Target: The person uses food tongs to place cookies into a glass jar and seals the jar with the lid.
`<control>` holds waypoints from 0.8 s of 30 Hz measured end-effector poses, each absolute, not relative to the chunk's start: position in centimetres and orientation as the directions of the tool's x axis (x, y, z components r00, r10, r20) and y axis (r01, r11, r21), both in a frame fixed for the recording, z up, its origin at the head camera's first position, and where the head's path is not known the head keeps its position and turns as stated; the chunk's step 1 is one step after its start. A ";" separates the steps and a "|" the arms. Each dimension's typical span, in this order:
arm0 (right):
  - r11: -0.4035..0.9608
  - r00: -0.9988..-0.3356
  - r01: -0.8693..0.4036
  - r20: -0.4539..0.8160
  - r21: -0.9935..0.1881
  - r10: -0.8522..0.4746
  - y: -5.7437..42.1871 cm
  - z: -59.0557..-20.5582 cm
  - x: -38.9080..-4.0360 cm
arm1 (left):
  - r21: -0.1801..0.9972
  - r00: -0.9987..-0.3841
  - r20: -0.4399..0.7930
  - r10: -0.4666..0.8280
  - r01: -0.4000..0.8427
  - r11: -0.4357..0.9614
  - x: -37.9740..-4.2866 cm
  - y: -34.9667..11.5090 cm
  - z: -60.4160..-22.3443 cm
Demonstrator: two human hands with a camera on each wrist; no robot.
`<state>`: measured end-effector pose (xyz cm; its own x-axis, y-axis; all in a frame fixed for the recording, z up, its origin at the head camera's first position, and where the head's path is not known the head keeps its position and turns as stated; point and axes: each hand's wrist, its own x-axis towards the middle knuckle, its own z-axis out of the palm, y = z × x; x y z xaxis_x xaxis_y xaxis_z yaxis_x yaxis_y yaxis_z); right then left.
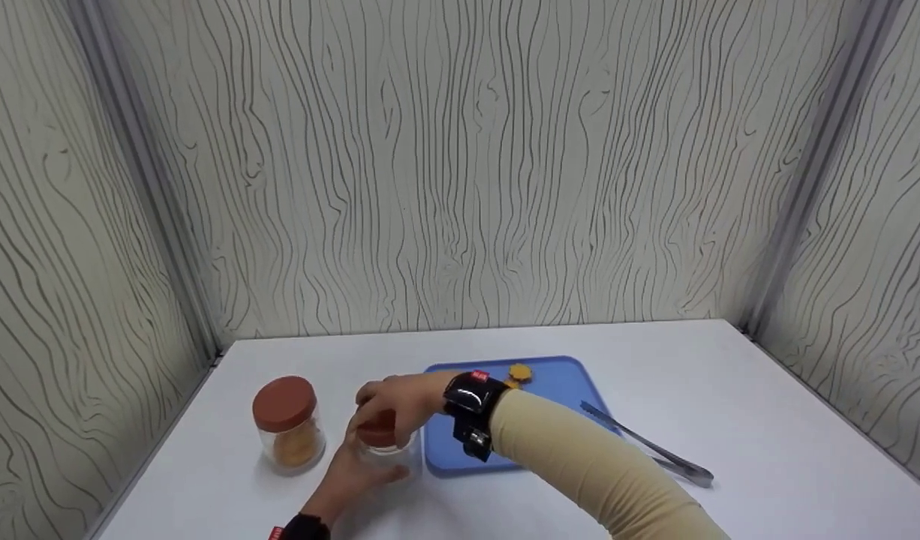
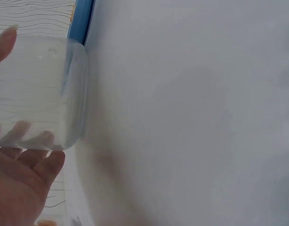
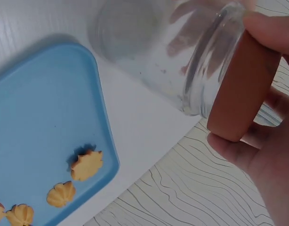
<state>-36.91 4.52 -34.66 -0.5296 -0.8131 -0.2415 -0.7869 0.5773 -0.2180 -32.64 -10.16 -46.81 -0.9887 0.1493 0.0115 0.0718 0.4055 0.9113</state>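
Observation:
A clear jar (image 3: 144, 52) stands on the white table with its reddish-brown lid (image 3: 245, 87) at its mouth. Nothing shows inside the jar. My left hand (image 1: 355, 472) holds the jar's body, the thumb on one side and the fingers curled round the other, as the left wrist view shows. From above, my right hand (image 1: 401, 403) grips the lid by its rim, thumb and fingers on opposite sides. In the head view the right hand hides part of the lid.
Left of the hands stands another lidded jar (image 1: 284, 405) with yellowish pieces inside. A blue tray (image 1: 445, 461) lies just right of the held jar, with several scalloped cookies (image 3: 86, 165) near its edge. Metal tongs (image 1: 689, 472) lean across the tray's right edge onto the table.

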 end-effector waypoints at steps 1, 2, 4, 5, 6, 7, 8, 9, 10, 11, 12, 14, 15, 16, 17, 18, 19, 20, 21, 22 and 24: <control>0.579 -0.532 -0.784 -0.238 -0.224 -0.812 4.6 -34.6 -37.0 | 0.918 -0.988 0.019 0.156 0.079 0.389 -32.6 -10.2 -46.9; 0.585 -0.540 -0.776 -0.231 -0.235 -0.809 4.8 -34.5 -37.0 | 0.923 -0.986 0.027 0.166 0.088 0.375 -32.6 -10.2 -46.9; 0.597 -0.560 -0.758 -0.208 -0.262 -0.802 5.1 -34.5 -37.1 | 0.929 -0.983 0.047 0.179 0.109 0.353 -32.5 -10.2 -47.0; 0.600 -0.568 -0.750 -0.195 -0.276 -0.800 5.3 -34.5 -37.1 | 0.932 -0.981 0.058 0.183 0.119 0.342 -32.5 -10.3 -47.0; 0.602 -0.576 -0.742 -0.181 -0.295 -0.797 5.5 -34.6 -37.2 | 0.935 -0.981 0.064 0.185 0.124 0.332 -32.4 -10.3 -47.1; 0.604 -0.583 -0.731 -0.170 -0.316 -0.795 5.7 -34.6 -37.2 | 0.936 -0.980 0.071 0.187 0.130 0.327 -32.4 -10.4 -47.1; 0.604 -0.588 -0.722 -0.159 -0.337 -0.793 6.0 -34.7 -37.2 | 0.935 -0.979 0.074 0.187 0.133 0.327 -32.4 -10.4 -47.1; 0.599 -0.589 -0.719 -0.148 -0.353 -0.794 6.3 -34.7 -37.2 | 0.935 -0.979 0.079 0.186 0.137 0.327 -32.4 -10.4 -47.1; 0.596 -0.591 -0.715 -0.139 -0.365 -0.795 6.5 -34.7 -37.2 | 0.934 -0.980 0.082 0.183 0.139 0.328 -32.3 -10.4 -47.2; 0.594 -0.594 -0.713 -0.130 -0.373 -0.794 6.8 -34.7 -37.2 | 0.932 -0.980 0.087 0.181 0.144 0.332 -32.3 -10.4 -47.2; 0.595 -0.599 -0.709 -0.121 -0.379 -0.792 7.1 -34.7 -37.2 | 0.930 -0.980 0.087 0.179 0.144 0.338 -32.3 -10.4 -47.2; 0.603 -0.613 -0.705 -0.106 -0.374 -0.783 7.6 -34.6 -37.3 | 0.922 -0.981 0.091 0.174 0.149 0.357 -32.3 -10.4 -47.2; 0.608 -0.620 -0.704 -0.099 -0.367 -0.778 7.9 -34.6 -37.3 | 0.918 -0.981 0.091 0.170 0.149 0.366 -32.3 -10.3 -47.1; 0.617 -0.631 -0.699 -0.095 -0.360 -0.770 8.2 -34.5 -37.3 | 0.913 -0.982 0.095 0.165 0.152 0.379 -32.4 -10.3 -47.1; 0.625 -0.641 -0.694 -0.088 -0.356 -0.762 8.4 -34.5 -37.3 | 0.908 -0.982 0.099 0.159 0.154 0.390 -32.4 -10.3 -47.1; 0.635 -0.654 -0.687 -0.082 -0.353 -0.752 8.7 -34.5 -37.4 | 0.905 -0.984 0.097 0.151 0.151 0.398 -32.4 -10.2 -47.1; 0.645 -0.666 -0.679 -0.077 -0.350 -0.742 8.9 -34.5 -37.4 | 0.901 -0.985 0.099 0.143 0.150 0.406 -32.4 -10.2 -47.1; 0.654 -0.676 -0.672 -0.072 -0.348 -0.733 9.2 -34.4 -37.4 | 0.899 -0.986 0.098 0.135 0.146 0.412 -32.4 -10.2 -47.1; 0.663 -0.686 -0.664 -0.069 -0.346 -0.724 9.5 -34.4 -37.3 | 0.899 -0.987 0.096 0.128 0.141 0.415 -32.4 -10.2 -47.1; 0.671 -0.695 -0.658 -0.066 -0.343 -0.716 9.7 -34.4 -37.3 | 0.900 -0.989 0.091 0.120 0.133 0.415 -32.4 -10.1 -47.1; 0.685 -0.711 -0.647 -0.059 -0.336 -0.701 10.2 -34.5 -37.3 | 0.903 -0.990 0.081 0.113 0.121 0.412 -32.3 -10.1 -47.1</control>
<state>-37.30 10.18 -34.46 -0.7109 -0.7008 -0.0594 -0.6467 0.6846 -0.3363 -32.30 -10.08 -47.12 -0.9903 0.1130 0.0807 0.1206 0.4124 0.9030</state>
